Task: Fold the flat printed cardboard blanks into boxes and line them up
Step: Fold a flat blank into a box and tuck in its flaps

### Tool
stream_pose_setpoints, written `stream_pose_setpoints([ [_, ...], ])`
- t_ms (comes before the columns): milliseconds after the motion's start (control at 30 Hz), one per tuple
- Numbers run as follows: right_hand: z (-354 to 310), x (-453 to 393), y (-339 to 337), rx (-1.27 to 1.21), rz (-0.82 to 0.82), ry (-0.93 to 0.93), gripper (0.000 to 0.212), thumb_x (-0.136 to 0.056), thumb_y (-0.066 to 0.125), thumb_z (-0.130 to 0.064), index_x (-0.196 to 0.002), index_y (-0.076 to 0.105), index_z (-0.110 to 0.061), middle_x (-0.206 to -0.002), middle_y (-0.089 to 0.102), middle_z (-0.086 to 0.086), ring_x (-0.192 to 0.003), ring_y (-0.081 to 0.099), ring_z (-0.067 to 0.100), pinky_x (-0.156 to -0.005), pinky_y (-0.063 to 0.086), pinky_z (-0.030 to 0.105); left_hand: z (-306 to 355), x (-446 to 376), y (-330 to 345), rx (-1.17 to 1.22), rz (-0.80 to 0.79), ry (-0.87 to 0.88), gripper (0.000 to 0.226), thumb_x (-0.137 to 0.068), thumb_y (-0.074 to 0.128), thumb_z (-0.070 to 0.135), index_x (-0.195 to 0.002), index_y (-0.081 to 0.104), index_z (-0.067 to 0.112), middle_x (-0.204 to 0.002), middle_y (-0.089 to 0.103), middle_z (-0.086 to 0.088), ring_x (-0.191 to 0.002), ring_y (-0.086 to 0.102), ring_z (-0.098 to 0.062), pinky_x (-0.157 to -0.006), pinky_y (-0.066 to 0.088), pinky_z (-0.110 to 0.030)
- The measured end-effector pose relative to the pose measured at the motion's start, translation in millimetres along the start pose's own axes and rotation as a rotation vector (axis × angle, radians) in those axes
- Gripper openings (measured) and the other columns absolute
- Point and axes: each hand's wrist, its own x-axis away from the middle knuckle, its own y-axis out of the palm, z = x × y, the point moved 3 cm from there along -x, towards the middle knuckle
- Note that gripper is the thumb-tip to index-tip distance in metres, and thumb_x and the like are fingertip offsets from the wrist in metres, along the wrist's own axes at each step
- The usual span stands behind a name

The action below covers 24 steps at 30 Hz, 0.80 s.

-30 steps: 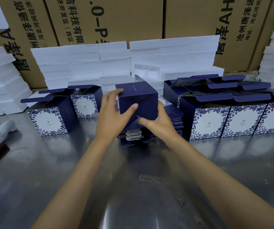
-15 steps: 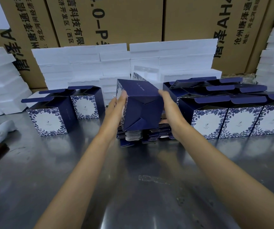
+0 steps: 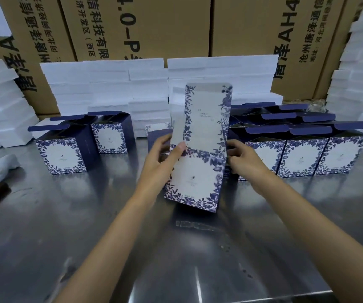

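1. The left hand grips the left edge of the folded box, thumb laid over the floral front panel and fingers curled behind it. The right hand clasps the opposite edge, its fingers bent round the side and mostly hidden by the card. The box sits between the two hands, tilted, its lower corner at or just above the steel table; contact there is hard to judge.
2. Brown shipping cartons printed with black characters wall off the back.
3. White foam blocks are stacked in front of them, with more piles at both sides.
4. A row of finished boxes, lids up, stands just right of the right hand, several ranks deep.
5. Two more finished boxes stand well left of the left hand.
6. The held box's long lid flap rises upright above both hands.
7. A small white object lies near the table's left edge.
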Motion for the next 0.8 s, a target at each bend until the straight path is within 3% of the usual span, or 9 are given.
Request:
stream_pose_setpoints([
  [67, 7, 5, -2, -0.064, -0.022, 0.037, 0.045, -0.097, 0.043, 0.007, -0.130, 0.062, -0.019, -0.101, 0.070, 0.010, -0.087, 0.065, 0.033, -0.088, 0.058, 0.053, -2, 8, 5, -0.009, -0.003, -0.006, 0.028, -0.089, 0.056, 0.066, -0.110, 0.064, 0.049, -0.110, 0.069, 0.025, -0.105, 0.064, 0.004, -0.088, 0.048, -0.023],
  [133, 12, 10, -3, -0.195, -0.049, 0.099, 0.049, -0.097, 0.042, 0.005, -0.135, 0.061, -0.021, -0.103, 0.071, 0.012, -0.081, 0.064, 0.019, -0.080, 0.060, 0.041, -7, 13, 6, -0.005, -0.002, -0.046, 0.025, -0.098, 0.046, 0.060, -0.107, 0.066, 0.047, -0.107, 0.070, 0.025, -0.104, 0.065, 0.002, -0.091, 0.049, -0.027],
  [200, 13, 16, -5, -0.396, -0.157, 0.155, 0.057, -0.089, 0.043, 0.002, -0.138, 0.059, -0.023, -0.100, 0.052, 0.015, -0.077, 0.048, 0.023, -0.065, 0.045, 0.030, -11, 18, 7, -0.017, 0.001, -0.070, 0.021, -0.101, 0.046, 0.053, -0.100, 0.065, 0.045, -0.097, 0.071, 0.023, -0.089, 0.067, 0.004, -0.075, 0.050, -0.017],
  [267, 12, 24, -7, -0.571, -0.329, 0.160, 0.073, -0.074, 0.047, -0.005, -0.144, 0.052, -0.023, -0.109, 0.045, 0.014, -0.088, 0.036, 0.032, -0.068, 0.036, 0.035, -15, 21, 8, -0.009, -0.003, -0.104, 0.016, -0.099, 0.052, 0.051, -0.100, 0.064, 0.041, -0.095, 0.069, 0.017, -0.080, 0.065, 0.004, -0.061, 0.047, -0.011],
  [333, 12, 31, -8, -0.562, -0.439, 0.126, 0.079, -0.073, 0.061, -0.019, -0.149, 0.045, -0.032, -0.130, 0.059, 0.003, -0.106, 0.053, 0.030, -0.087, 0.045, 0.039, -19, 22, 7, 0.048, -0.007, -0.163, 0.018, -0.097, 0.056, 0.049, -0.106, 0.061, 0.034, -0.102, 0.068, 0.009, -0.078, 0.066, 0.002, -0.057, 0.048, -0.013],
  [433, 16, 37, -3, -0.298, -0.395, 0.119, 0.106, -0.064, 0.085, -0.051, -0.155, 0.032, -0.041, -0.152, 0.050, -0.009, -0.142, 0.044, 0.020, -0.122, 0.028, 0.051, -22, 23, 9, 0.075, -0.055, -0.243, 0.030, -0.090, 0.065, 0.048, -0.114, 0.059, 0.031, -0.115, 0.068, 0.002, -0.095, 0.069, -0.010, -0.067, 0.053, -0.027],
  [500, 17, 36, 3, -0.219, -0.255, 0.137, 0.112, -0.063, 0.088, -0.052, -0.157, 0.028, -0.039, -0.149, 0.053, -0.010, -0.136, 0.051, 0.017, -0.117, 0.036, 0.045, -23, 24, 11, 0.051, -0.075, -0.279, 0.042, -0.080, 0.063, 0.049, -0.117, 0.059, 0.031, -0.113, 0.071, 0.001, -0.096, 0.071, -0.014, -0.070, 0.053, -0.032],
  [600, 18, 32, 15, -0.270, -0.125, 0.116, 0.082, -0.080, 0.082, -0.022, -0.150, 0.039, -0.035, -0.126, 0.065, -0.014, -0.112, 0.063, 0.006, -0.087, 0.047, 0.025, -19, 24, 10, 0.087, -0.082, -0.331, 0.056, -0.078, 0.060, 0.068, -0.118, 0.063, 0.030, -0.106, 0.075, 0.005, -0.090, 0.072, -0.009, -0.070, 0.056, -0.029],
  [800, 26, 30, 21, -0.298, -0.130, 0.092, 0.051, -0.087, 0.070, -0.013, -0.102, 0.054, -0.059, -0.092, 0.075, -0.025, -0.091, 0.070, -0.005, -0.070, 0.051, 0.013, -14, 22, 12, -0.005, -0.142, -0.396, 0.082, -0.061, 0.055, 0.091, -0.124, 0.061, 0.040, -0.129, 0.065, 0.011, -0.129, 0.055, -0.020, -0.111, 0.042, -0.051],
])
